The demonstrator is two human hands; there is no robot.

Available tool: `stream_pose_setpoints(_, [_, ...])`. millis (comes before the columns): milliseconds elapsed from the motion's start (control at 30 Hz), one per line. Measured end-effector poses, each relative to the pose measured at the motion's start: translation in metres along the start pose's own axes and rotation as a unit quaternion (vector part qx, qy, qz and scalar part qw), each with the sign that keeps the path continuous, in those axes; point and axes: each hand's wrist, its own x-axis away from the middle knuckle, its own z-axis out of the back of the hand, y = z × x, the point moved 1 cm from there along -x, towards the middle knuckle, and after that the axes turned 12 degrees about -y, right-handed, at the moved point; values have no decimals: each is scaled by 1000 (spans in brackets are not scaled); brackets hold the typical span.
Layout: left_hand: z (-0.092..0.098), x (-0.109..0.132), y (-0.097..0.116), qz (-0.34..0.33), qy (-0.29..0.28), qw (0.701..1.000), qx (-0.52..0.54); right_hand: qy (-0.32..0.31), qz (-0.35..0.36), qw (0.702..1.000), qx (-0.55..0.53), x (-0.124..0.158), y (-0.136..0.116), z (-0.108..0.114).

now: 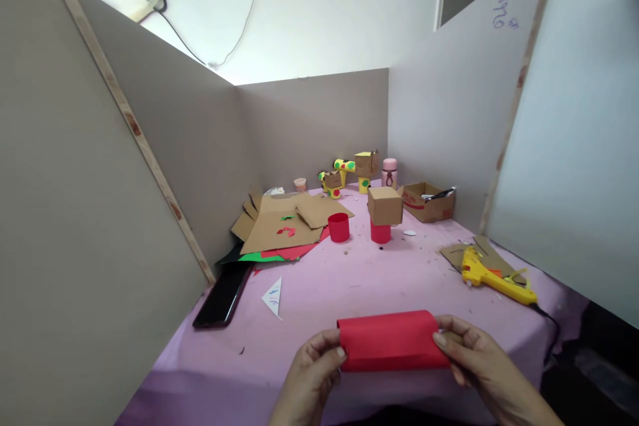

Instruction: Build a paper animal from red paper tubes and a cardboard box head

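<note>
Near the table's front edge, a red paper tube (389, 342) lies sideways between my two hands. My left hand (319, 366) pinches its left end between thumb and fingers. At the other end, my right hand (464, 349) grips the tube's edge, with the thumb on the near side. Beyond them stands a short, open red paper ring (339, 228). To its right, a brown cardboard box (385, 206) rests on top of another red cylinder (380, 233).
A yellow glue gun (494, 279) lies on cardboard at right, its cord hanging off the table. At left are a black phone (223, 296), a white paper triangle (273, 297) and stacked cardboard sheets (279, 219). Behind stand yellow paper figures (344, 173), a pink bottle (389, 173) and an open carton (426, 203).
</note>
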Motion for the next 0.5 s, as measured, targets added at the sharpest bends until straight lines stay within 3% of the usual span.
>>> stream_pose_setpoints(500, [7, -8, -6, -2, 50, 996, -71, 11, 19, 998, 60, 0, 2, -1])
